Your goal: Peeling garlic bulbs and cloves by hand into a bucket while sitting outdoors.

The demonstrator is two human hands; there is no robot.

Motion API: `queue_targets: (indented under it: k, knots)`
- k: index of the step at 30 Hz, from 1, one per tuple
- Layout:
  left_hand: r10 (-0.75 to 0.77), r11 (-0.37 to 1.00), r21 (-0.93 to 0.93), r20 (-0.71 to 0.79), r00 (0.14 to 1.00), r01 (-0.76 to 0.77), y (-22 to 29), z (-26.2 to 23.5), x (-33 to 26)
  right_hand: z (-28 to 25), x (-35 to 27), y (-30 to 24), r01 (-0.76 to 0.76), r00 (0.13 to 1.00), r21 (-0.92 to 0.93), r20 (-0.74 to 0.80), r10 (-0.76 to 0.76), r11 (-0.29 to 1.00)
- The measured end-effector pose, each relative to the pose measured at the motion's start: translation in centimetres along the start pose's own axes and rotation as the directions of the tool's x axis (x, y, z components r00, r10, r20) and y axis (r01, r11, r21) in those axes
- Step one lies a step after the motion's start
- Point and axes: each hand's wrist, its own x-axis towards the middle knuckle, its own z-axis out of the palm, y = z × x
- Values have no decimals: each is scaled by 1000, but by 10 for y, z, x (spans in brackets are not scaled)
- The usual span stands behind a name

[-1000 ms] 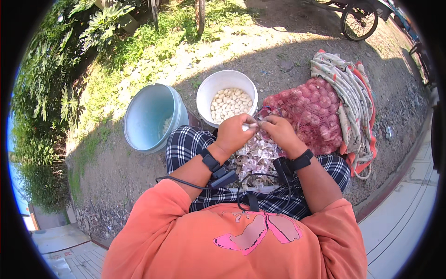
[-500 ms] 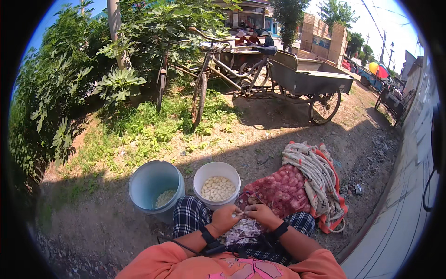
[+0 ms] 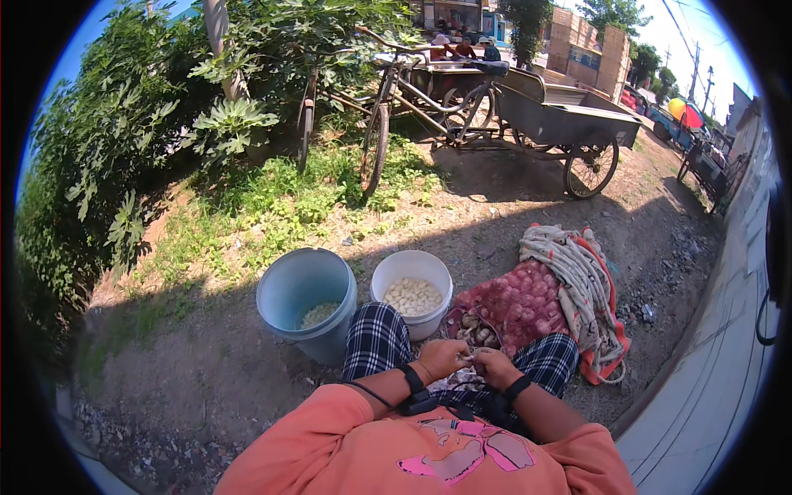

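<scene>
My left hand (image 3: 443, 358) and my right hand (image 3: 495, 368) meet over my lap, fingers pinched together on a small pale piece of garlic (image 3: 469, 357), mostly hidden by the fingertips. Papery garlic skins (image 3: 459, 380) lie beneath, partly covered by my hands. Just beyond, whole garlic bulbs (image 3: 477, 331) show at the mouth of a red mesh bag (image 3: 521, 304) full of garlic. Ahead of my left knee stands a white bucket (image 3: 426, 327) with many peeled cloves (image 3: 412, 296). Left of it, a pale blue bucket (image 3: 327, 345) has fewer cloves (image 3: 320, 313) at the bottom.
A striped cloth sack (image 3: 584, 276) with orange edging lies against the mesh bag's right side. A cargo tricycle (image 3: 569, 124) stands ahead on dirt and weeds. A pale wall (image 3: 726, 363) runs along my right; leafy bushes (image 3: 99, 140) fill the left. Several people sit far off.
The view has tipped and shifted, so buckets, bag and tricycle sit higher and further right. My hands stay together over my lap, fingers still pinched. More bulbs show at the bag's mouth.
</scene>
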Motion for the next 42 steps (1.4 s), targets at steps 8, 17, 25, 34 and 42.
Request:
queue_targets:
  k: [8, 17, 25, 34, 42]
  knots:
    - [-248, 633, -696, 233, 940, 339, -2, -8, 19, 21, 3, -24, 225, 974, 63, -31, -224, 972]
    - [-443, -209, -885, 465, 766, 416, 11, -38, 4, 52, -12, -57, 443, 896, -344, 211, -392, 828]
    - [-487, 118, -918, 279, 828, 379, -8, -29, -9, 43, -6, -38, 229, 971, -461, 46, -235, 858]
    - [-420, 834, -335, 127, 898, 438, -5, -25, -5, 41, 9, -32, 287, 938, -686, 59, -342, 668]
    - [-352, 870, -347, 62, 934, 351, -10, -14, -3, 28, 16, -28, 244, 948, -689, 24, -316, 682]
